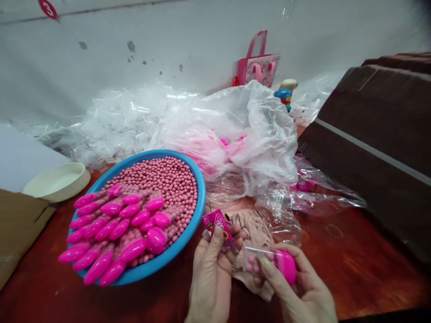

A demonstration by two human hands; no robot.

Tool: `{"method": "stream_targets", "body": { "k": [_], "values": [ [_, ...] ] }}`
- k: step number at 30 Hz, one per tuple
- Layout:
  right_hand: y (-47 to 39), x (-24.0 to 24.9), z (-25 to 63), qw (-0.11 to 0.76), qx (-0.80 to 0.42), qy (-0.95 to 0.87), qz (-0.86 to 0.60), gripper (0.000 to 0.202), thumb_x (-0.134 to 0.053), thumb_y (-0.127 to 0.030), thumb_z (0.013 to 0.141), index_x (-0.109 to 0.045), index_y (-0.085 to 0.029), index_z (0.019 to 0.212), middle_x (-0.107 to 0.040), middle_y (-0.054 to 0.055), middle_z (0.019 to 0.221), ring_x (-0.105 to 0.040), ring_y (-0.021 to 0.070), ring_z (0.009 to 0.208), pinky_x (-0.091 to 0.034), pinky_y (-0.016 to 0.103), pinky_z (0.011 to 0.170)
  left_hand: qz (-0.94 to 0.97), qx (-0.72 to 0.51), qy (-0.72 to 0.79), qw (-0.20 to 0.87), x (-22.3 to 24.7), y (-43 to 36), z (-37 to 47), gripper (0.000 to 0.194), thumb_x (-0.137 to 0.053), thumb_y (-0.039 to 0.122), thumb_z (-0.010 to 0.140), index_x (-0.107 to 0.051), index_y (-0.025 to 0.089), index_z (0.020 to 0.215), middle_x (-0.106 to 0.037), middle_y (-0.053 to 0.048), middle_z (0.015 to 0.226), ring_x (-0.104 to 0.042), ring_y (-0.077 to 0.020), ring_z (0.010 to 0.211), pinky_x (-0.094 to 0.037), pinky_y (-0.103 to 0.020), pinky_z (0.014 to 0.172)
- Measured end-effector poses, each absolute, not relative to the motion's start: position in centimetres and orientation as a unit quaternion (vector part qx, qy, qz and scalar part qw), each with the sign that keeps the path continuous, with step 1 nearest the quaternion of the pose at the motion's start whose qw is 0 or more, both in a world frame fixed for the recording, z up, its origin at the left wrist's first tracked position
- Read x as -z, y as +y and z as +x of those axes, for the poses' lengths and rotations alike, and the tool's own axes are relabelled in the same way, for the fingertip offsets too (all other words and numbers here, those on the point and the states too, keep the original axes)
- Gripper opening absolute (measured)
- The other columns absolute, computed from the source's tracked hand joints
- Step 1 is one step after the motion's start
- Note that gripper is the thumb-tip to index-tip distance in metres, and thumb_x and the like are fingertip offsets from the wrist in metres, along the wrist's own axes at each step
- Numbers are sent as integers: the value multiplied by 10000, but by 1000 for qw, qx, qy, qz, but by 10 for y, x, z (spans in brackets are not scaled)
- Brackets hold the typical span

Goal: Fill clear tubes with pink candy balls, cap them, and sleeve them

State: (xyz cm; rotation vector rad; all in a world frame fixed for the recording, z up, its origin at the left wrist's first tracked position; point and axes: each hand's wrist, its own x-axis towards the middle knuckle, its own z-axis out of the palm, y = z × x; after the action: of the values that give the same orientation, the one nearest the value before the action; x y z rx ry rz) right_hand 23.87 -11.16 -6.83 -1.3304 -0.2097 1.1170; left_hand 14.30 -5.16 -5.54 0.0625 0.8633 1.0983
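Note:
Near the front edge, my left hand (pixel 210 273) pinches a small pink printed card (pixel 217 223) between thumb and fingers. To its right, my right hand (pixel 299 287) is closed round a clear tube with a bright pink cap (pixel 287 267); pink beads show inside the tube, which lies nearly level, cap to the right. Left of my hands stands a blue basin (pixel 201 188) full of pink beads (pixel 161 179). Several bead-filled tubes with pink caps (pixel 111 208) lie on top of the beads. A crumpled beige cloth (pixel 251 229) is behind and between my hands.
Clear and white plastic bags (pixel 266 134) heap up behind the basin. A pink gift bag (pixel 259 69) and a colourful toy (pixel 284 94) stand at the back. Dark strapped stacks (pixel 380 112) rise on the right. On the left are a cream dish (pixel 57 181) and a cardboard box (pixel 20 229).

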Motion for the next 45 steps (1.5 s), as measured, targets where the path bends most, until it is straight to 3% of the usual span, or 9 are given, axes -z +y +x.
{"method": "stream_targets", "body": {
  "k": [5, 10, 20, 25, 30, 35, 39, 42, 45],
  "values": [
    [-108, 68, 245, 635, -497, -89, -584, 506, -857, -369, 570, -532, -206, 923, -736, 1, 705, -687, 119, 580, -565, 165, 590, 40, -491, 386, 780, 62, -58, 147, 157, -667, 175, 815, -632, 79, 934, -745, -99, 769, -692, -136, 628, -555, -213, 599],
    [-105, 68, 257, 629, -496, -109, -589, 491, -852, -358, 582, -547, -208, 936, -722, -11, 708, -664, 111, 570, -559, 165, 573, 85, -462, 378, 798, 74, -62, 142, 266, -752, 223, 738, -630, 93, 936, -745, -96, 793, -709, -192, 710, -553, -266, 633],
    [-92, 54, 267, 623, -460, -226, -592, 379, -811, -363, 648, -583, -236, 923, -694, -32, 648, -642, 89, 536, -530, 132, 546, 158, -404, 405, 805, 93, -76, 127, 372, -845, 264, 595, -652, 81, 856, -742, -110, 715, -667, -162, 556, -499, -227, 495],
    [-101, 54, 267, 554, -516, -266, -596, 384, -767, -384, 697, -574, -233, 992, -700, -15, 694, -656, 118, 580, -526, 166, 532, 141, -421, 423, 789, 88, -71, 124, 286, -755, 277, 728, -630, 89, 904, -739, -110, 779, -681, -160, 637, -531, -228, 550],
    [-116, 55, 257, 439, -662, -285, -536, 308, -770, -253, 690, -588, -207, 934, -705, -4, 765, -670, 138, 658, -551, 243, 652, 70, -425, 422, 798, 78, -62, 130, 151, -671, 233, 809, -607, 102, 850, -722, -89, 750, -697, -185, 664, -558, -274, 629],
    [-119, 62, 240, 470, -646, -246, -548, 281, -812, -287, 626, -585, -183, 756, -707, 1, 691, -684, 160, 639, -561, 270, 658, -46, -394, 461, 793, 72, -56, 138, 147, -608, 233, 854, -606, 96, 908, -725, -100, 760, -695, -173, 618, -555, -270, 631],
    [-117, 61, 229, 506, -638, -203, -544, 339, -830, -354, 599, -631, -181, 812, -689, -8, 628, -663, 144, 565, -552, 244, 599, -31, -389, 457, 799, 68, -54, 140, 250, -634, 285, 833, -633, 81, 978, -731, -103, 771, -662, -146, 519, -517, -229, 497],
    [-119, 60, 222, 531, -625, -155, -551, 411, -784, -468, 644, -628, -198, 910, -676, -3, 620, -663, 153, 580, -536, 230, 560, -3, -353, 463, 813, 64, -56, 141, 354, -620, 376, 832, -637, 80, 1025, -726, -85, 721, -496, -73, 294, -364, -194, 304],
    [-125, 64, 221, 535, -616, -158, -556, 438, -710, -529, 709, -616, -216, 1001, -671, 6, 665, -668, 168, 644, -541, 237, 582, 14, -341, 466, 817, 62, -58, 143, 365, -567, 405, 864, -621, 94, 1045, -728, -69, 696, -414, -51, 232, -279, -188, 255]
  ]
}}
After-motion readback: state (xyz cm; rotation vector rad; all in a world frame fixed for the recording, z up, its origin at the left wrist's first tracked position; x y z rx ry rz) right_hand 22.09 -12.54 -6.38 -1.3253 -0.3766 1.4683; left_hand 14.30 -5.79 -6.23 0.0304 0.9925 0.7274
